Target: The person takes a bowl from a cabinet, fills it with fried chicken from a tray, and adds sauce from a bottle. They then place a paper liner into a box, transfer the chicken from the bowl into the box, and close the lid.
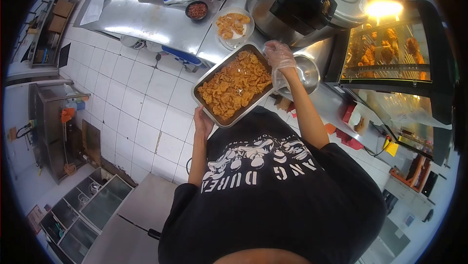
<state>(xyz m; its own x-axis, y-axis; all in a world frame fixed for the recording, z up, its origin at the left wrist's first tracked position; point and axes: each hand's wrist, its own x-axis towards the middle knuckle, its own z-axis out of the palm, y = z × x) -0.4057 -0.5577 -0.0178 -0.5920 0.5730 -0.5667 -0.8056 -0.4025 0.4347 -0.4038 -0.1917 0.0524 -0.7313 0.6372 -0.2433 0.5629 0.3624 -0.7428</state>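
Note:
A rectangular metal tray (199,99) filled with fried chicken pieces (236,84) is held tilted in front of my chest. My left hand (203,122) is bare and grips the tray's near left corner, its fingers partly hidden beneath. My right hand (280,55) wears a clear plastic glove and closes on the tray's far right corner. Just beyond the tray, a plate (249,29) with pale fried pieces (230,24) rests on the metal counter. Beside my right wrist stands a round metal bowl (310,75).
A large lidded metal cooker (312,1) stands on the counter (146,20) ahead. A lit glass display case (385,54) with fried chicken is on the right. A small dark bowl (197,10) of reddish food sits farther back. White floor tiles (146,93) lie left.

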